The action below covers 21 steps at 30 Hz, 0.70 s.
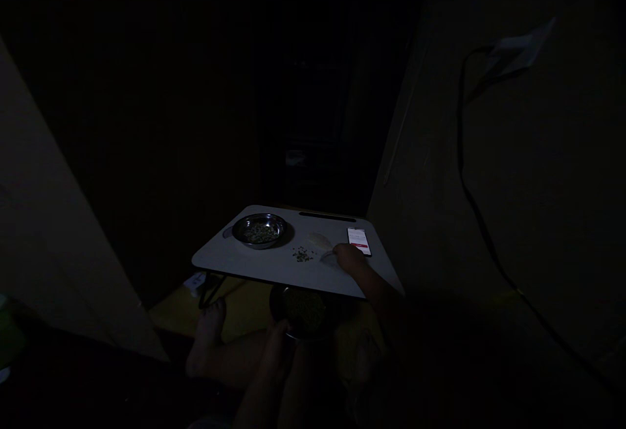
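My right hand (348,257) is over the small white table (274,269), its fingers closed on a pale, curved, thin piece (328,256) whose kind the dim light hides. Beside that piece lie scattered small green bits (302,255) and a flat pale patch (319,240) I cannot make out. Below the table's near edge, my left hand (278,332) grips the rim of a dark round bowl (289,334) with a greenish mass in it. On the table's left stands a shiny metal bowl (280,233) with small pale-green pieces inside.
A phone with a lit screen (359,241) lies near the table's right side. The tabletop has a dark slot (327,217) at its back. A cable (462,155) hangs from a socket (513,51) on the right wall. My bare foot (211,321) rests by a table leg (210,291).
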### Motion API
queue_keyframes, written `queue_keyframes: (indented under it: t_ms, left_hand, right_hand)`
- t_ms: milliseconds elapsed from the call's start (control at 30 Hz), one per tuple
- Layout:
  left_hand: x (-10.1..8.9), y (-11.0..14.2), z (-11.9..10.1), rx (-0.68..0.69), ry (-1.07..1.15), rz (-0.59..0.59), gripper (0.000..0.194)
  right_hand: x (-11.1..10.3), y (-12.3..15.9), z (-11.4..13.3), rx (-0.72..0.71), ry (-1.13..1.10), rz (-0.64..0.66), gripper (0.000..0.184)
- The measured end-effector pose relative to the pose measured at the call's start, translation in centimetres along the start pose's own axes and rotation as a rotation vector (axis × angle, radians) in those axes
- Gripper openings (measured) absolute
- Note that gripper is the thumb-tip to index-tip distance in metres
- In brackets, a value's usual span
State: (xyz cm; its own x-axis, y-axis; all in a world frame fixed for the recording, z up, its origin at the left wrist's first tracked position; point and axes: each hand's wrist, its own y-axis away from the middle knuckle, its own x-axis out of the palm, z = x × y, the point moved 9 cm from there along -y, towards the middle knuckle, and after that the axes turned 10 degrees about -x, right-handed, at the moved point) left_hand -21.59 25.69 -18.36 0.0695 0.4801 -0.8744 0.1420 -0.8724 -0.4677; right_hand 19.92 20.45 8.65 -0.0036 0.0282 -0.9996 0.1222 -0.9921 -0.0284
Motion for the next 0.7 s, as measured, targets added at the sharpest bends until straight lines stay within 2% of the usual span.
queue_keyframes:
  t_ms: [267,433,500,600,700]
  left_hand:
    - [-1.9,0.1,-0.2,-0.052,0.096,-0.078,0.025]
    - [-3.7,0.2,1.1,-0.218,0.178,-0.226,0.022]
    - [-2.9,0.0,1.4,-0.233,0.205,-0.153,0.024]
    - [-1.1,-0.1,0.6,-0.121,0.168,0.015,0.029]
    - [-0.5,0.1,0.2,-0.036,0.041,0.009,0.03]
  right_hand:
    - [0.3,-0.3,0.0,-0.033,-0.055,0.001,0.029]
    - [0.0,-0.1,0.2,0.011,-0.036,0.002,0.028]
    - [-0.2,0.0,0.5,0.02,-0.025,-0.007,0.029]
    - [-0.5,-0.1,1.1,0.009,-0.017,-0.015,0.029]
    - [-0.5,-0.3,1.4,0.004,-0.02,-0.004,0.03]
